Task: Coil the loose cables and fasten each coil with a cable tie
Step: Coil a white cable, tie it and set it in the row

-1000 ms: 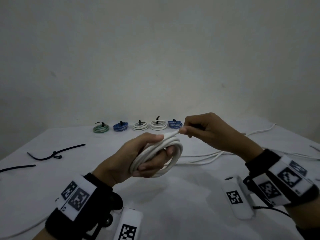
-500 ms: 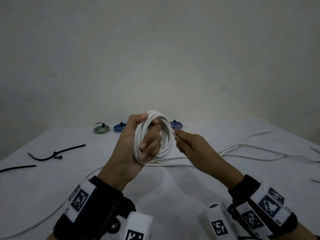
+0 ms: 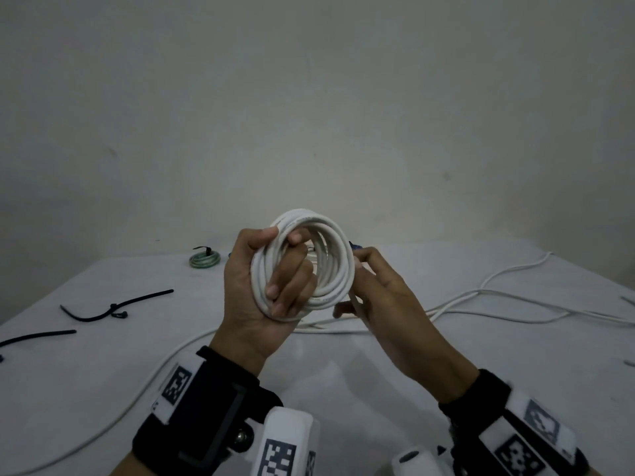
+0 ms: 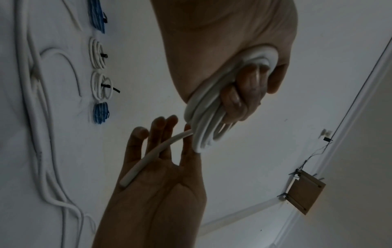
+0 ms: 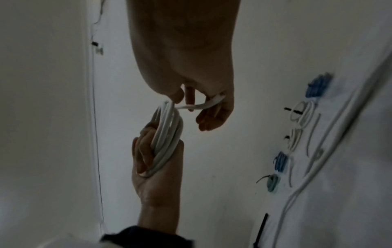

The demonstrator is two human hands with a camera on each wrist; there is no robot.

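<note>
A white cable coil (image 3: pixel 333 269) stands upright above the table, several turns thick. My left hand (image 3: pixel 275 269) grips its left side, fingers curled through the middle and thumb over the top. My right hand (image 3: pixel 371 293) is against the coil's right edge. In the left wrist view the cable's free end (image 4: pixel 148 159) lies across the right palm (image 4: pixel 161 184) with the fingers held straight. The right wrist view shows the coil (image 5: pixel 167 134) edge-on in the left hand (image 5: pixel 157 167).
Tied coils line the table's far edge: a green coil (image 3: pixel 204 260), blue coils (image 4: pixel 99 114) and white coils (image 4: pixel 101 85). Black cable ties (image 3: pixel 113 305) lie at the left. Loose white cables (image 3: pixel 481 304) trail across the right and front left (image 3: pixel 103 424).
The left hand lifted the coil and turned it upright. The right hand went from pinching the cable end above the coil to its lower right side, fingers now straightened.
</note>
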